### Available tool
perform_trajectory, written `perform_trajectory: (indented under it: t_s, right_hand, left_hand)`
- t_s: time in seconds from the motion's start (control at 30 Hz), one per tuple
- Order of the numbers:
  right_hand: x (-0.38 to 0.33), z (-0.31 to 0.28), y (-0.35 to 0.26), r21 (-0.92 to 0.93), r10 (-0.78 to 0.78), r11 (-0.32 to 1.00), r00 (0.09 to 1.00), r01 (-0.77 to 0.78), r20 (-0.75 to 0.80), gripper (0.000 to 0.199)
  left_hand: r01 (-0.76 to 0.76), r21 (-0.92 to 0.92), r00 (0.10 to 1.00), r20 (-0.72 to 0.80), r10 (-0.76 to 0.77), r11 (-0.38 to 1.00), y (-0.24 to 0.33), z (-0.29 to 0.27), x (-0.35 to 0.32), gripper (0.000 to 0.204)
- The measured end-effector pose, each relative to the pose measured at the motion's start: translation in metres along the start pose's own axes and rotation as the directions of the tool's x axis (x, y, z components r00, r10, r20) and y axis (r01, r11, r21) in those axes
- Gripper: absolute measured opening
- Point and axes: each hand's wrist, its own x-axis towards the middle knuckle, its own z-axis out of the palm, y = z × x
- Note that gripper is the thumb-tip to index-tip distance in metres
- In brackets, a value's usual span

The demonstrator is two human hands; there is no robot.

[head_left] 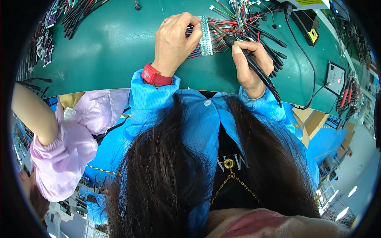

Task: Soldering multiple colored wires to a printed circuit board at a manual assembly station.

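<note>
My right hand (pixel 254 65) grips a soldering iron (pixel 258 71) like a pen. The iron's metal tip slants up and left to the right edge of a pale green strip of small circuit boards (pixel 206 41). Red and black wires (pixel 219 28) run from the strip to the right, and more wires come out on its left side. At the strip's upper left, my left hand (pixel 174 39) has thumb and forefinger pinched together; whatever lies between them is too small to make out. A red band is on my left wrist.
Black-sleeved cables (pixel 274 43) spread over the green table (pixel 107 51) beyond my right hand. A black cord (pixel 303 53) loops at the right, near a flat box (pixel 335 78) and red-handled tools (pixel 346 95). More cables (pixel 81 16) lie far left. Someone in pink (pixel 63 158) is on my left.
</note>
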Motion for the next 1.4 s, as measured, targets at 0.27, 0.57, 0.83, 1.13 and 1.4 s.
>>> perform_trajectory:
  t_s: [0.27,0.57,0.83,1.13,1.4]
  right_hand:
    - [0.002,0.019,0.002,-0.034,0.0,0.999,1.0,0.001,0.012,0.01]
    - [0.003,0.023,0.001,-0.028,0.008,1.0,1.0,-0.007,0.019,0.01]
    - [0.004,0.024,-0.001,-0.021,0.033,0.999,0.999,-0.032,0.029,0.01]
    - [0.001,0.023,-0.004,-0.03,0.037,0.999,0.998,-0.035,0.045,0.011]
    - [-0.001,0.024,-0.001,-0.027,0.031,0.999,0.999,-0.031,0.007,0.011]
  left_hand:
    - [0.026,0.025,1.0,-0.007,-0.026,0.999,-0.016,-0.004,-0.003,0.011]
    - [0.045,0.008,0.999,0.003,-0.045,0.999,-0.021,-0.008,-0.001,0.011]
    - [0.039,-0.009,0.999,0.019,-0.038,0.999,-0.025,-0.01,0.0,0.011]
    - [0.002,0.008,1.0,0.011,-0.002,1.0,-0.026,-0.014,0.0,0.009]
    - [0.052,-0.058,0.999,0.02,-0.051,0.997,-0.024,-0.016,-0.001,0.008]
